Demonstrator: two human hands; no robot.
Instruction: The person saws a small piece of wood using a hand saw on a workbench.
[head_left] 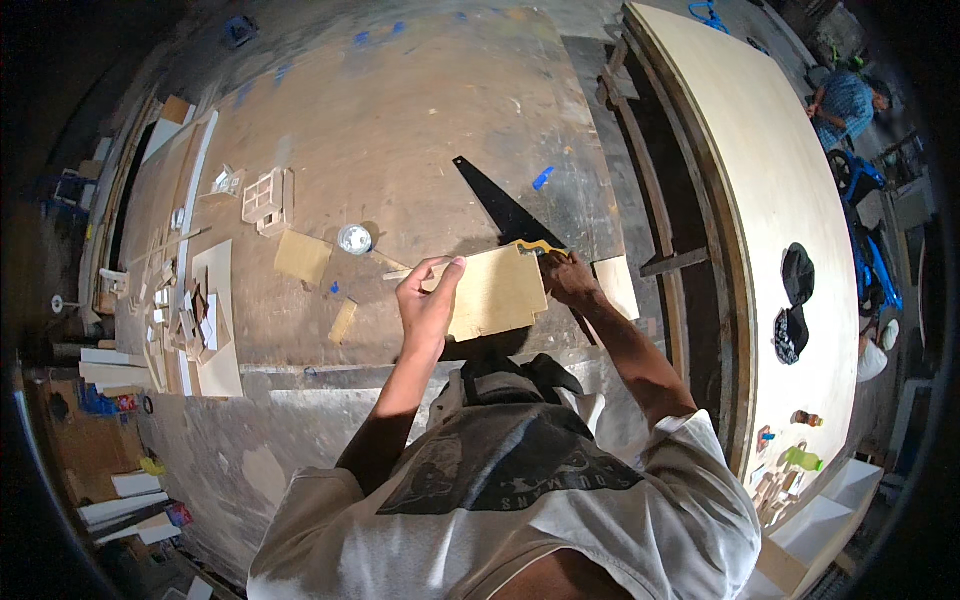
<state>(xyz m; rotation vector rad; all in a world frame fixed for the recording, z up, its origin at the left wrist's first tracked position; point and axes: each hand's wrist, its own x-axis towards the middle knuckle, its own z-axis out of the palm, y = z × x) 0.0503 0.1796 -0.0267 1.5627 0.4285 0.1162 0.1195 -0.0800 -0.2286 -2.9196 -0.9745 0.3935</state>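
My left hand (432,295) grips a rectangular light-wood board (500,300) by its left part, thumb on the face. My right hand (568,280) is closed at the board's right side, against the yellow handle (540,246) of a black handsaw (490,200); what its fingers hold is partly hidden. The saw blade extends up and left over the brown worktable (400,120). A round metal can (355,239) and a square wood piece (303,255) lie left of the board. Another pale board (616,287) is beside my right hand.
Small wooden models (265,200) and scraps (200,320) occupy the table's left. At right, a long pale panel (740,150) carries black caps (797,275) and bottles (802,458). A person (848,105) in a blue shirt is beyond it, near blue equipment (870,260).
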